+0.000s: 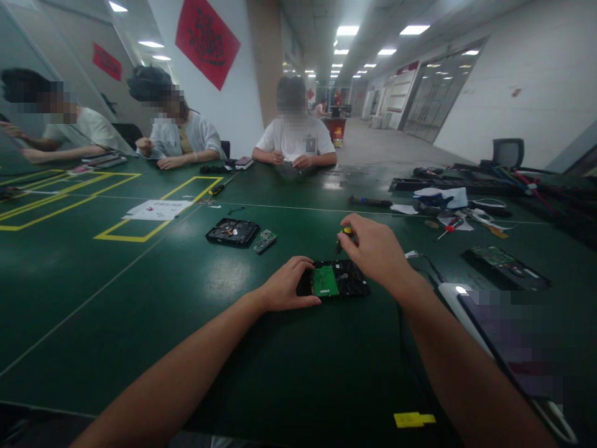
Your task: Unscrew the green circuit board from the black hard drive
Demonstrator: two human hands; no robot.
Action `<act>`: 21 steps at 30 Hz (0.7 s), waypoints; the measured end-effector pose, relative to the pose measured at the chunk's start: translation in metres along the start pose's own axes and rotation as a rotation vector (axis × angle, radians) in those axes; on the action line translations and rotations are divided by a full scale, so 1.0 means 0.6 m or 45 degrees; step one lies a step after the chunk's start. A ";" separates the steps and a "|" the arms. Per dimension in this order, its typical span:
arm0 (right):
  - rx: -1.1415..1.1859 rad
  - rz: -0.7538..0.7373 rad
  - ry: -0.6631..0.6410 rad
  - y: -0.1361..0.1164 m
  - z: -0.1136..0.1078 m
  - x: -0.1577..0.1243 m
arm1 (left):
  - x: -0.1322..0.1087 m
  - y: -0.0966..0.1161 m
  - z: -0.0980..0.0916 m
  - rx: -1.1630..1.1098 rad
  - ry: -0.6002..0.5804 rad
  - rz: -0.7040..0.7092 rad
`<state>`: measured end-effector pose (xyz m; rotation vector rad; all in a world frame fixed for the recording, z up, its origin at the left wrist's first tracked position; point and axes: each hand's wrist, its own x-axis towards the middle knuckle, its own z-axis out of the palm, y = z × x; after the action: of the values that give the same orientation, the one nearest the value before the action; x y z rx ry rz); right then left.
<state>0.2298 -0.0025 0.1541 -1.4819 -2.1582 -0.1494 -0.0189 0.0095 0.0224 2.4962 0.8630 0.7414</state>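
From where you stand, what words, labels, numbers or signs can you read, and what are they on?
None can be read for certain.
Large red wall sign: black characters, too blurred.
Smaller red wall sign: dark marks, too blurred.
White paper: faint print, too small.
Hard drive: white label, too small.
Shirt badge: any print too small.

Left arm (186,364): crosses the table's (116,330) near edge
Left hand (285,285): curved, thumb apart from fingers
Right arm (450,342): slants inward
Right hand (377,244): raised, fingers curled
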 end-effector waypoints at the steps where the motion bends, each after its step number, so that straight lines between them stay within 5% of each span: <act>1: 0.005 -0.001 -0.001 0.000 0.000 0.000 | 0.000 0.000 0.000 -0.004 0.000 -0.006; 21: 0.125 -0.066 0.007 0.001 -0.006 0.001 | 0.000 -0.006 0.003 0.027 -0.014 -0.012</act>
<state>0.2317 -0.0029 0.1573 -1.3700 -2.1684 -0.0649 -0.0194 0.0116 0.0192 2.5107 0.8823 0.7187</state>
